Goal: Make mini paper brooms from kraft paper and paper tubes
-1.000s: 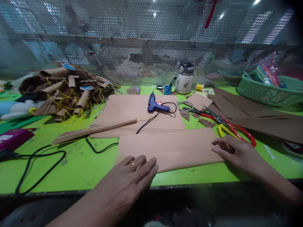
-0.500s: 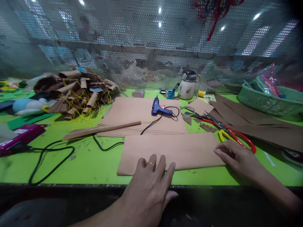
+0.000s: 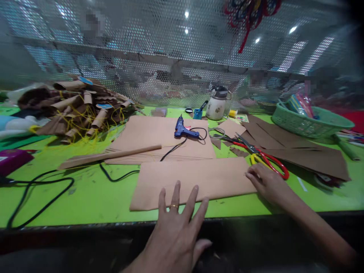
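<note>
I see a pale mark on the purple tool (image 3: 15,161) at left, but its lettering is too small to read, as is the print on the card (image 3: 241,118) at the back. The mesh (image 3: 142,49) behind is perforated metal. The bundle (image 3: 85,110) consists of brown paper tubes tied with yellow string, some bearing blue discs. The basket (image 3: 318,125) is oval, green and latticed; the bottle (image 3: 216,106), pale and rounded with a dark lid. The glue gun (image 3: 182,131) is blue and rests on stacked sheets (image 3: 145,131). The scissors (image 3: 273,161) have red and yellow handles and lie open beside dark brown sheets (image 3: 307,157).

The paper (image 3: 193,176) lies flat on the green table (image 3: 96,204), in front of the stack: a long, matte tan rectangle with a smooth face. I see the left hand (image 3: 180,223) palm down over its near edge, fingers fanned wide. The right hand (image 3: 265,182) is at its right end, thumb and forefinger narrowly set; I cannot tell whether they pinch it.
</note>
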Available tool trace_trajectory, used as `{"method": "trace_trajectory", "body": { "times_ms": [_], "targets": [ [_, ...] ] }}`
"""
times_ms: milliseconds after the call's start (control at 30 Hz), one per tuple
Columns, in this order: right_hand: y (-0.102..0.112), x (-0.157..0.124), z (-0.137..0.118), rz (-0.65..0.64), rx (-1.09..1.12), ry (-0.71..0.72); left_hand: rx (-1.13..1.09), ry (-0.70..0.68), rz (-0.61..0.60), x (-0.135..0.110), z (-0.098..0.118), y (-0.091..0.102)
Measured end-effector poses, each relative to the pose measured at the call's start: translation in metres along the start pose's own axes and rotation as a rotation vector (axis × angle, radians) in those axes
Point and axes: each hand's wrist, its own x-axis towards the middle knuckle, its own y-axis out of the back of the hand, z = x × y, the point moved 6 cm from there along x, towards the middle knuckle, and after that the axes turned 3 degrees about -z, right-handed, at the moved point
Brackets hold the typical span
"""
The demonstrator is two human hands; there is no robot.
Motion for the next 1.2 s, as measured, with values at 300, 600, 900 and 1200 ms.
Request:
{"method": "trace_trajectory", "body": {
  "times_ms": [300,600,900,1200],
  "targets": [
    [0.009,-0.002,-0.010,0.047,0.030,-0.074,0.069,-0.015,0.067,0.006,-0.002,0.001],
    [0.006,-0.002,-0.008,0.054,-0.013,-0.089,0.085,-0.002,0.087,0.005,-0.002,0.000],
    [0.010,-0.007,-0.012,0.122,-0.145,-0.164,0.070,0.037,0.032,0.012,0.003,-0.001],
    [0.032,-0.020,-0.034,0.477,-0.282,-0.042,-0.004,0.130,0.010,0.013,0.002,-0.002]
  ]
}}
